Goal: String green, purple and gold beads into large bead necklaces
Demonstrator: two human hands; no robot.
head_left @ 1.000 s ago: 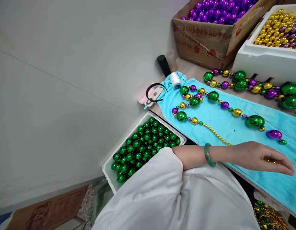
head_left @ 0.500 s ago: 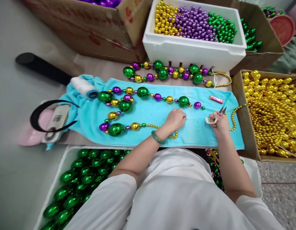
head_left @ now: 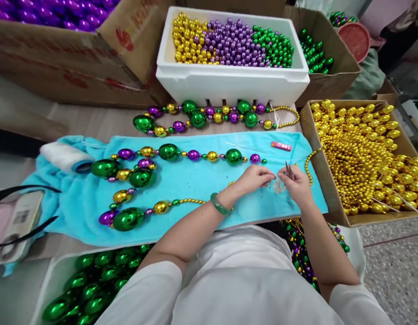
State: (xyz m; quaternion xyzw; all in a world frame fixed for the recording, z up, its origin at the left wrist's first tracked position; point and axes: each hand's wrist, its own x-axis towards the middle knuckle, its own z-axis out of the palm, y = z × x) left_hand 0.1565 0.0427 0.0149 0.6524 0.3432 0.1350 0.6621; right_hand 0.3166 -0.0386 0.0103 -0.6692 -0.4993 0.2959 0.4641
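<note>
A blue towel [head_left: 202, 207] lies under both hands. My right hand [head_left: 296, 186] is closed around small snips [head_left: 289, 170], whose pointed blades stick up past the fingers. A pale, blurred curl [head_left: 278, 186] hangs by its fingertips. Close beside it, my left hand [head_left: 256, 179], with a green bangle at the wrist, pinches what looks like the end of a thin thread; the thread itself barely shows. A strand of green, purple and gold beads [head_left: 168, 152] curves across the towel to the left. A needle [head_left: 241, 146] and a small pink tube [head_left: 281, 146] lie beyond the hands.
Behind the towel rests a bead necklace [head_left: 198, 119], before a white foam box [head_left: 229, 81] of small beads. Cardboard boxes stand at the left [head_left: 76, 67] and right [head_left: 347, 221]. A thread spool [head_left: 65, 157] sits on the towel's left end. Large green beads [head_left: 94, 280] fill a container below.
My left hand has moved right, up to my right hand; its fingers have gone from a fist to a pinch. The camera view has shifted.
</note>
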